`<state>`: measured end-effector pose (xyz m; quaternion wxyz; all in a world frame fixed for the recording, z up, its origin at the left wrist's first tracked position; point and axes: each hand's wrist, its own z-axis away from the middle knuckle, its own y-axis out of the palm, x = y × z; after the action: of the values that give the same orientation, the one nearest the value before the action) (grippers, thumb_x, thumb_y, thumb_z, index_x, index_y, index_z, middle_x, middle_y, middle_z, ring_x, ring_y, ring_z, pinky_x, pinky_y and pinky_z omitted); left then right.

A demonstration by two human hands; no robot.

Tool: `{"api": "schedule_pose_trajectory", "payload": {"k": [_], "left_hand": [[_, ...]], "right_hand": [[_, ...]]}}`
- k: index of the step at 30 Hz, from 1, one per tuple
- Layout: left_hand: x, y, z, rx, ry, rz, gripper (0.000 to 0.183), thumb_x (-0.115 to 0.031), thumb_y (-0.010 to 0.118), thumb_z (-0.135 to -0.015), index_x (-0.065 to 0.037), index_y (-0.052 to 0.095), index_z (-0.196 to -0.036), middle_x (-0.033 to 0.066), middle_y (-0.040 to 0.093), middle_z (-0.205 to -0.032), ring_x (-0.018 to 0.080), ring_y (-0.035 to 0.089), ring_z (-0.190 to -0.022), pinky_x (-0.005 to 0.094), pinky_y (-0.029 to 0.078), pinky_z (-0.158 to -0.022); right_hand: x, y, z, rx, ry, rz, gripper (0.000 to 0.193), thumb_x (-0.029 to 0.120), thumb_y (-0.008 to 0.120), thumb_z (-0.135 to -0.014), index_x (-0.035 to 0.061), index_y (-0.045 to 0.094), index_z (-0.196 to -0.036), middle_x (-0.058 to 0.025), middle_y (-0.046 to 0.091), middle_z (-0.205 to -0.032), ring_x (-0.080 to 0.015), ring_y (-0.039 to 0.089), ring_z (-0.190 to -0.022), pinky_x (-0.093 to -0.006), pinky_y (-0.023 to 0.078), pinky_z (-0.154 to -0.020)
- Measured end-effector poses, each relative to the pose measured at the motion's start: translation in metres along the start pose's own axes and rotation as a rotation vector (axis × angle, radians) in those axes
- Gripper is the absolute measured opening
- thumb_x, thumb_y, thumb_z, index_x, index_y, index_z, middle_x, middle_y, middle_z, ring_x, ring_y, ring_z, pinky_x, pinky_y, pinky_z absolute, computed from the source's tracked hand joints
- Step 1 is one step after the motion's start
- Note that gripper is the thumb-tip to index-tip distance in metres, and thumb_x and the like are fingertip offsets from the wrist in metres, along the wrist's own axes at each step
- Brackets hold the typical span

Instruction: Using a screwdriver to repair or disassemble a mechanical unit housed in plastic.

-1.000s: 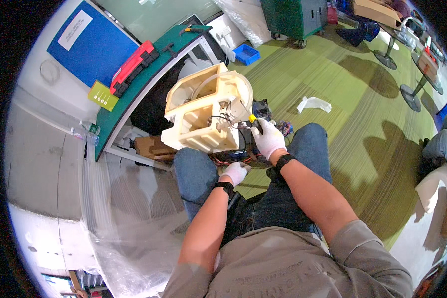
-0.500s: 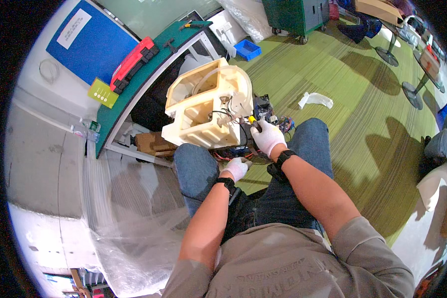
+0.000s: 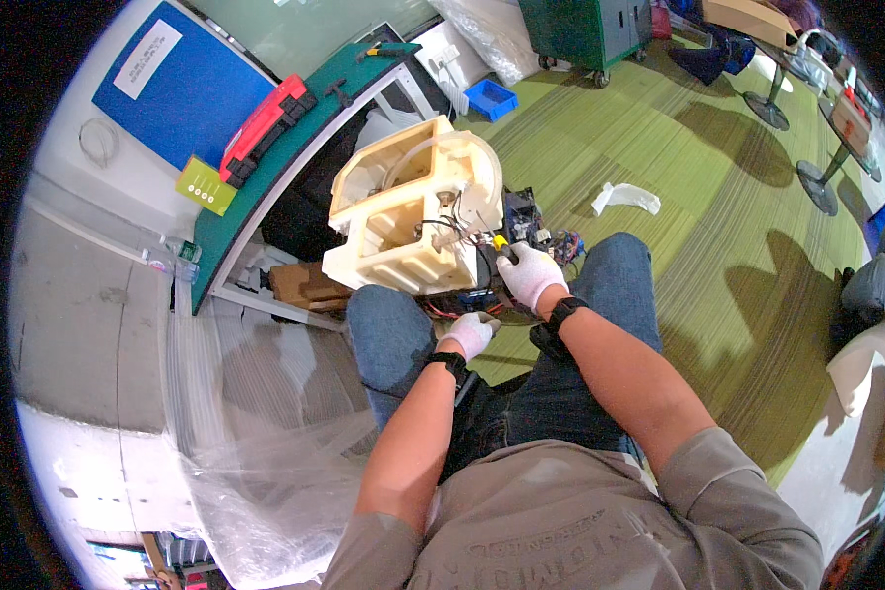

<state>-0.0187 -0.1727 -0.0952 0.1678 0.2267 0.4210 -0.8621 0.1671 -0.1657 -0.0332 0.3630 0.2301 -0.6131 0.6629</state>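
1. So the cream plastic housing (image 3: 408, 208) is sitting in front of the person, tilting a bit, with its lower corner coming right up by the left knee (image 3: 382, 320). I'm using it as the landmark for everything below.
2. The right hand (image 3: 533, 275), in a white glove, is hanging just off the housing's right side, back of the hand facing up. Its forearm is slanting in from the lower right, wrist looking pretty straight.
3. Those right fingers are closing around a yellow-and-black tool (image 3: 502, 244), yellow end pointing at the housing. Can't tell if the tip is touching anything.
4. Thin dark wires (image 3: 470, 232) are poking out of the housing's right side, close to that tool.
5. The left hand (image 3: 470, 335), also gloved, is staying low, just on the near side of the housing and between the knees. Its forearm is coming up almost straight, fingers curling and pointing right. Honestly can't tell if they're pinching something.
6. Left of the housing, a green-topped bench (image 3: 238, 218) is carrying a red case (image 3: 265, 128).
7. Beyond the housing, a blue bin (image 3: 492, 100) is sitting on the floor.
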Motion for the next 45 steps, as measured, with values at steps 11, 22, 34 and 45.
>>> {"api": "schedule_pose_trajectory", "payload": {"k": [11, 22, 34, 45], "left_hand": [[0.001, -0.001, 0.002, -0.018, 0.013, -0.006, 0.036, -0.029, 0.058, -0.087, -0.002, 0.062, -0.111, 0.0103, 0.067, -0.095, 0.0192, 0.061, -0.085, 0.0317, 0.047, -0.078], [0.005, 0.000, -0.001, -0.002, 0.003, 0.030, 0.036, -0.029, 0.058, -0.087, -0.002, 0.062, -0.111, 0.0107, 0.067, -0.098, 0.0201, 0.062, -0.088, 0.0316, 0.046, -0.080], [-0.006, -0.006, 0.009, -0.008, -0.014, -0.011, 0.038, -0.033, 0.058, -0.086, -0.003, 0.064, -0.109, 0.0155, 0.066, -0.104, 0.0292, 0.061, -0.099, 0.0365, 0.045, -0.087], [-0.008, -0.005, 0.012, -0.020, 0.012, -0.007, 0.039, -0.029, 0.058, -0.088, 0.000, 0.061, -0.113, 0.0137, 0.067, -0.101, 0.0232, 0.062, -0.092, 0.0329, 0.046, -0.083]], "right_hand": [[-0.007, 0.003, -0.004, -0.319, -0.029, -0.338, 0.049, 0.031, 0.055, -0.085, 0.0142, 0.049, -0.131, -0.0251, 0.062, -0.104, -0.0391, 0.060, -0.096, -0.0409, 0.048, -0.084], [-0.017, 0.019, -0.015, -0.282, -0.109, -0.549, 0.047, 0.028, 0.056, -0.084, 0.0112, 0.052, -0.128, -0.0236, 0.061, -0.109, -0.0348, 0.060, -0.102, -0.0343, 0.047, -0.087], [-0.014, 0.011, -0.011, -0.253, -0.069, -0.461, 0.048, 0.028, 0.056, -0.084, 0.0116, 0.051, -0.129, -0.0220, 0.060, -0.114, -0.0347, 0.058, -0.106, -0.0343, 0.046, -0.090], [-0.006, 0.018, 0.000, -0.108, -0.167, -0.264, 0.047, 0.031, 0.053, -0.085, 0.0135, 0.051, -0.129, -0.0219, 0.064, -0.100, -0.0370, 0.062, -0.094, -0.0405, 0.049, -0.083]]}}
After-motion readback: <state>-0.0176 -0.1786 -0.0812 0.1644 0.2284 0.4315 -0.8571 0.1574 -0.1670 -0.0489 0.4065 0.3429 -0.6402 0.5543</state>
